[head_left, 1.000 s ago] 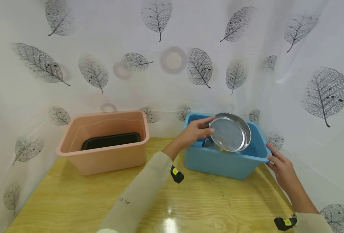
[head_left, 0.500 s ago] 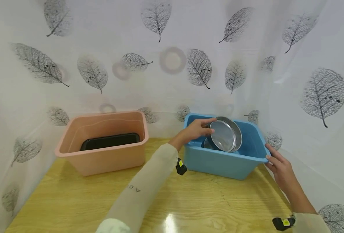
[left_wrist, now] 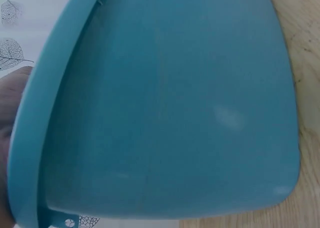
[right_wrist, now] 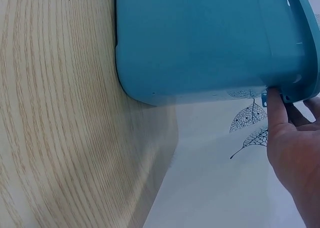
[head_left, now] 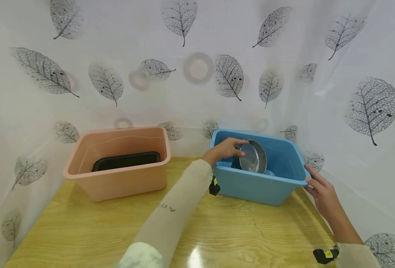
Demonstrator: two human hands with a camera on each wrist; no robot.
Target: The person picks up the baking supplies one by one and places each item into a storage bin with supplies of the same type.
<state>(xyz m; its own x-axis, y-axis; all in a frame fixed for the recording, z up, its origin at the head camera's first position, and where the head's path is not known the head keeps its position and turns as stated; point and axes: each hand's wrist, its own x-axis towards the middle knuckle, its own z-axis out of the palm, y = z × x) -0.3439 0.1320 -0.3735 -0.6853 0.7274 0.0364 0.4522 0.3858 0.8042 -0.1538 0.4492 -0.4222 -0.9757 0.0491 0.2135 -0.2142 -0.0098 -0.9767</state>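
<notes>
A round, shiny metal pan (head_left: 251,158) with a low wall stands tilted inside the blue plastic bin (head_left: 247,188), below the rim. My left hand (head_left: 225,149) reaches over the bin's left part and pinches the pan's left edge between thumb and fingers. Another dark item in the bin, beside the pan, is mostly hidden. At the bin's right end my right hand (head_left: 321,190) grips the rim. The right wrist view shows that hand's fingers (right_wrist: 276,107) at the rim's underside. In the left wrist view the bin's wall (left_wrist: 170,107) hides most of the left hand.
To the left stands a pink plastic bin (head_left: 124,186) with a black tray-like object (head_left: 127,160) inside. Both bins rest on a wood-grain table (head_left: 93,227). A white leaf-print curtain (head_left: 197,108) hangs behind and along the sides.
My left hand has moved slightly right and lowered the round metal pan deeper into the blue bin, tilting it more upright. My right hand has stayed at the rim.
</notes>
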